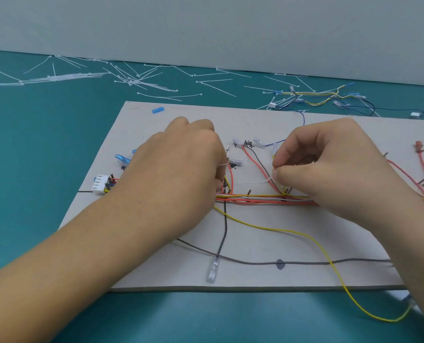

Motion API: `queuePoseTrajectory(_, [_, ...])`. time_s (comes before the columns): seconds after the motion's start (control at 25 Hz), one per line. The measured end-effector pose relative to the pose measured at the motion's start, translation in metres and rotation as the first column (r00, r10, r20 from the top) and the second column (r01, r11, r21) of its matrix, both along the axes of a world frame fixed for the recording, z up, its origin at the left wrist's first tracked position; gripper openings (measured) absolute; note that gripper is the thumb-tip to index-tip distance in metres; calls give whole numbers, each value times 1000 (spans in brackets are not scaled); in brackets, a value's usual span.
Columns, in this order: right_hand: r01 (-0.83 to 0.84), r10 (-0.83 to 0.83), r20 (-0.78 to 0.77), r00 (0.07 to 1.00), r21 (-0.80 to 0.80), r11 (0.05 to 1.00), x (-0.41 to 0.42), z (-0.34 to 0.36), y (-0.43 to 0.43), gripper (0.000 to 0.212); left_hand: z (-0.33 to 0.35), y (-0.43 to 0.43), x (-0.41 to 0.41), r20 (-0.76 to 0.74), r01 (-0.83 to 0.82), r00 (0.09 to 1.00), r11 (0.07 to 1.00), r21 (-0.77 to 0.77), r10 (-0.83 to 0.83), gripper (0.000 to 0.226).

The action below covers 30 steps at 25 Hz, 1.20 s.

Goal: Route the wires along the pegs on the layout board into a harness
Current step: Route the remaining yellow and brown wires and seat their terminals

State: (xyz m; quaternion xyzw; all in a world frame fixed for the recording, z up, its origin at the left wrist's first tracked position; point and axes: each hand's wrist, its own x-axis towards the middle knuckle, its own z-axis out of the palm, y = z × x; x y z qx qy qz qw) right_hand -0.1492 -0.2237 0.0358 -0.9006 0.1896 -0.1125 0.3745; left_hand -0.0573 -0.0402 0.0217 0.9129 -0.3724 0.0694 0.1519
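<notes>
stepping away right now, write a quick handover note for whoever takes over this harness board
Left hand: curled over the left end of the trunk; its grip is hidden.
Right hand: pinches a white cable tie at the red and grey branch.
Done: red, white and yellow wires lie bundled as that trunk across the layout board.
Left: finish that tie; long yellow wire and grey wire lie loose, the yellow running off the near edge.
Spare ties lie behind the board.
</notes>
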Motion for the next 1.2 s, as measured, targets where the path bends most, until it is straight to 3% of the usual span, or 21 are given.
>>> queuePoseTrajectory(0.28, [-11, 11, -68, 998, -6, 1000, 2, -2, 0, 22, 2, 2, 8, -146, 35, 989, 999, -21, -37, 12])
queuePoseTrajectory(0.68, [-76, 76, 11, 997, -6, 997, 3, -8, -7, 16, 1, 8, 4, -65, 81, 996, 961, 264, -66, 26])
queuePoseTrajectory(0.76, [-109, 109, 25, 994, -14, 994, 3, -10, -6, 17, 5, 10, 6, -51, 104, 994, 959, 263, -94, 25])
queuePoseTrajectory(0.92, [-166, 169, 31, 985, -85, 982, 4, -15, 2, 17, 8, 11, 7, -165, 240, 958, 971, 13, -234, 18])
queuePoseTrajectory(1.04, [-184, 194, 58, 979, -138, 973, 5, -17, 9, 16, 9, 8, 6, -176, 314, 920, 928, -200, -350, 10])
queuePoseTrajectory(1.2, [-191, 203, 70, 977, -153, 970, 9, -22, 14, 16, 5, 6, 7, -189, 322, 900, 893, -315, -392, 9])
